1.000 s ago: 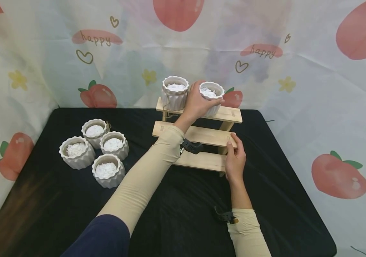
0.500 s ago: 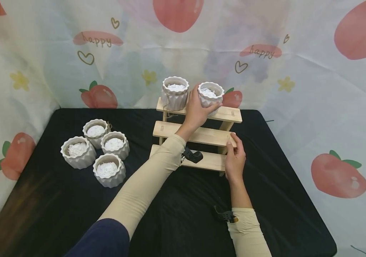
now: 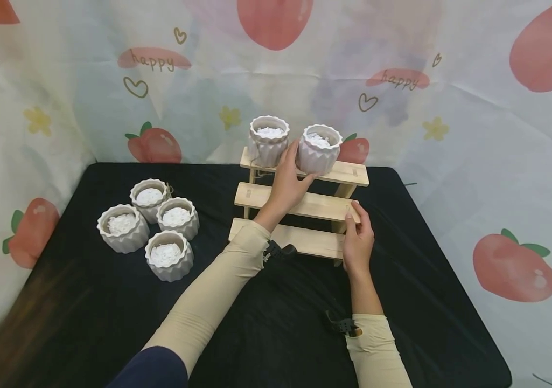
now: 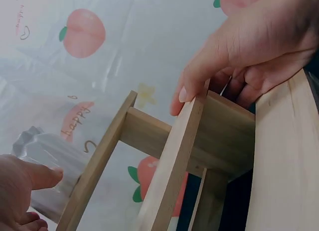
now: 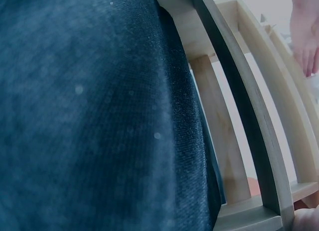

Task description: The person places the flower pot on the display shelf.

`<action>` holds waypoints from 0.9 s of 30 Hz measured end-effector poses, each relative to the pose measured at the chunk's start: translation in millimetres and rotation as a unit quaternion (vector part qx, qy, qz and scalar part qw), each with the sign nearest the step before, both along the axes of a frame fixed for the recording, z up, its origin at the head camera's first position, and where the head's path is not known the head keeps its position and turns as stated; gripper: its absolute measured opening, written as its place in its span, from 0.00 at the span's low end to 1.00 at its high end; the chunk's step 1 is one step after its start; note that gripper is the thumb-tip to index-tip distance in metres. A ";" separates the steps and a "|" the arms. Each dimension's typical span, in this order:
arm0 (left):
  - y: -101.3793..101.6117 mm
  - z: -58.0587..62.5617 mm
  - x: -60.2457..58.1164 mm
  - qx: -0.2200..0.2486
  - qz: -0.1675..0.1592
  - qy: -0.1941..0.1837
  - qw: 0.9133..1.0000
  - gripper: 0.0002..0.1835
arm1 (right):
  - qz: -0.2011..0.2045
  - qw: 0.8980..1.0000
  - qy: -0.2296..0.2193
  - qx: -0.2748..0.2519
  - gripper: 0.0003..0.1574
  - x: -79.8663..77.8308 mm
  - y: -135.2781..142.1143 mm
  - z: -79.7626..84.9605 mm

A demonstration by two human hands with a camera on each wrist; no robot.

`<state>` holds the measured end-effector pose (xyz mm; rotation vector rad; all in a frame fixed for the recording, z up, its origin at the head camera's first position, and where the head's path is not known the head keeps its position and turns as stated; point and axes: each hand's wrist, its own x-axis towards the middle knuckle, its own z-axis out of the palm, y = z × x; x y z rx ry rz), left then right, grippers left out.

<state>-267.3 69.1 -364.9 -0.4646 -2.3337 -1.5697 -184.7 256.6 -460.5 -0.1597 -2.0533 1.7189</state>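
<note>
My left hand [image 3: 285, 180] is just in front of the right white fluted pot [image 3: 319, 156] on the top board of a three-tier wooden stand [image 3: 314, 206]. Its fingers reach up along the pot's left side, loosely spread, with the thumb low at the front. In the left wrist view the thumb of this left hand [image 4: 22, 183] overlaps the pot [image 4: 60, 159]. A second pot [image 3: 268, 148], with twine at its base, stands left of it on the same board. My right hand [image 3: 358, 242] grips the right end of the middle board, thumb on top. White granules fill both pots.
Several more white pots [image 3: 169, 256] with white granules stand grouped on the black tablecloth [image 3: 266, 323] to the left of the stand. A fruit-printed curtain [image 3: 198, 91] hangs close behind the table.
My left hand has let go of the right pot and drawn back down toward me, leaving the pot on the top board. The right hand keeps its grip on the stand.
</note>
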 end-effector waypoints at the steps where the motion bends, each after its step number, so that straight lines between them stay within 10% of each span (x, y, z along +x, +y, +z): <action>1: -2.8 -0.4 3.3 -0.004 -0.003 -0.004 1.000 0.47 | -0.002 1.000 0.002 0.001 0.26 -2.7 1.9 -5.0; 13: -34.8 -7.4 44.8 0.045 -0.028 -0.014 0.998 0.42 | 0.003 1.000 -0.004 -0.001 0.27 -7.8 6.1 -11.3; 27: -66.5 -30.9 82.1 0.101 0.016 -0.011 0.995 0.33 | -0.006 1.000 0.006 0.011 0.25 -9.8 4.3 -15.0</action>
